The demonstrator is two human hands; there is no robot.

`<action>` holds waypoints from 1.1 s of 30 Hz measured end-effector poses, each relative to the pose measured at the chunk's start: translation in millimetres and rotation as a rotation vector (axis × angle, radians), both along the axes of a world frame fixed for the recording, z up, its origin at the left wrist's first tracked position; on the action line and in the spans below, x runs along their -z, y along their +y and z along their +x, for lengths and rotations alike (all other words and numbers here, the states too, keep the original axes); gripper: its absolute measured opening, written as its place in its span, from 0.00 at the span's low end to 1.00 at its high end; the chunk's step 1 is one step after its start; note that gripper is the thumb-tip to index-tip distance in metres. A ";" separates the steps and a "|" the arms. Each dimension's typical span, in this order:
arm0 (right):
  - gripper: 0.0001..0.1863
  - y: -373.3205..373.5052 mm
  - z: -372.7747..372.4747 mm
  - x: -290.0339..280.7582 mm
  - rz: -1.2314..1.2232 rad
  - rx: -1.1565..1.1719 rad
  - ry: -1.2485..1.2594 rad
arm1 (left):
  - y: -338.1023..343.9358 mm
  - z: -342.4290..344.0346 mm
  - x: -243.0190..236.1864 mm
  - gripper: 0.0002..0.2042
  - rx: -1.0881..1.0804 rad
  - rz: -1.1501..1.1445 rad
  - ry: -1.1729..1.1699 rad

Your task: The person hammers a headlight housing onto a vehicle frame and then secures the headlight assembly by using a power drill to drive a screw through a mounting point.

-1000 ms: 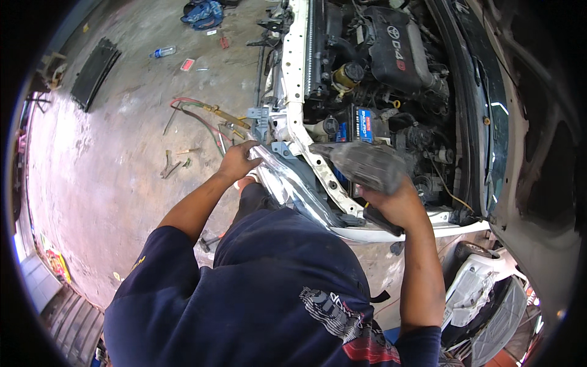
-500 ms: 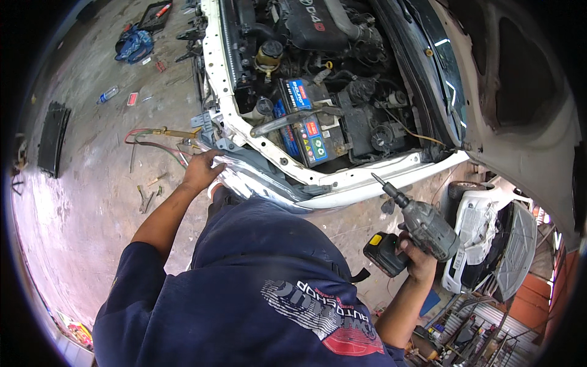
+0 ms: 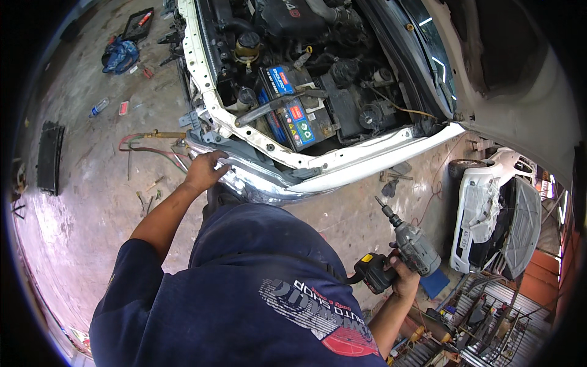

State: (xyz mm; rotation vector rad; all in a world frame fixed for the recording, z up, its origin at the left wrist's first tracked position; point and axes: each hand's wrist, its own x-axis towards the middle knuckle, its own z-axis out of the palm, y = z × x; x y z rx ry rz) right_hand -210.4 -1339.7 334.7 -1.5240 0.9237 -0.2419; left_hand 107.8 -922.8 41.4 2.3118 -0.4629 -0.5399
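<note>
checking the headlamp: which hand do we have nearer?

our left hand, part-open, loosely curled on its left end. our right hand, closed around the power driver, is well right of the headlamp.

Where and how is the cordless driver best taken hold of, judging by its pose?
Probably best: grip the cordless driver by its handle, mostly hidden, between the grey body and black battery pack, coming from the person's side, behind the bit, as the right hand does. The body and pack jut out either side of that hand, and the bit points away from it.
</note>
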 end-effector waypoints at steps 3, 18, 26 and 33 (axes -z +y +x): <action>0.24 4.3 -13.1 -0.1 0.002 0.004 0.039 | -9.7 -12.3 -16.1 0.18 0.019 0.009 0.041; 0.19 35.1 -95.8 30.2 0.039 0.194 -0.042 | -65.8 -29.1 -45.8 0.15 0.208 -0.263 0.216; 0.17 66.0 -151.4 70.3 0.081 0.436 -0.037 | -117.4 -29.6 -87.4 0.13 0.528 -0.080 0.380; 0.16 87.0 -173.1 92.9 0.059 0.511 0.085 | -203.3 -97.7 -77.4 0.16 1.220 0.001 0.202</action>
